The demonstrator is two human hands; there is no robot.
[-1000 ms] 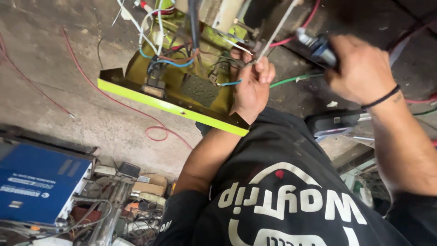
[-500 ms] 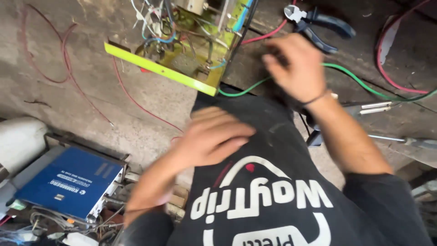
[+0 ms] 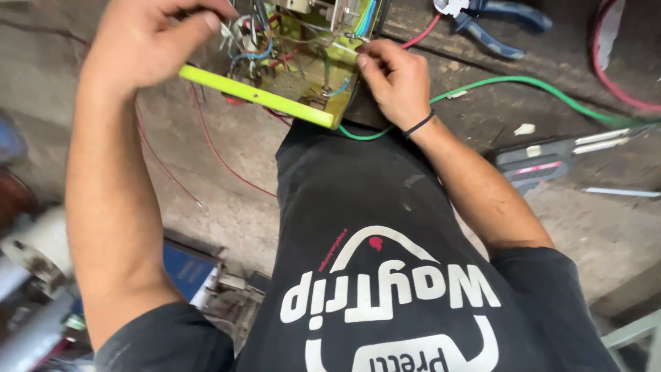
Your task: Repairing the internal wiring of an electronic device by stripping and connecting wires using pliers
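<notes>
A yellow-green metal chassis [image 3: 275,100] with a tangle of coloured wires [image 3: 251,41] lies on the concrete floor in front of my knee. My left hand [image 3: 148,41] reaches in from the upper left, its fingertips pinched together on the white and blue wires at the chassis top. At the chassis's right edge my right hand [image 3: 394,77], with a black band on the wrist, pinches a thin wire between thumb and forefinger. The inside of the chassis is partly hidden by both hands.
Blue-handled pliers [image 3: 489,21] lie on the floor at the top right. A green cable [image 3: 523,83] runs right from the chassis and thin red wires [image 3: 213,151] trail left. A grey hand tool [image 3: 544,162] lies at the right, a blue box [image 3: 182,269] at the lower left.
My left hand has risen from my lap to the wires on the chassis. My right hand has moved from near the pliers to the chassis's right edge.
</notes>
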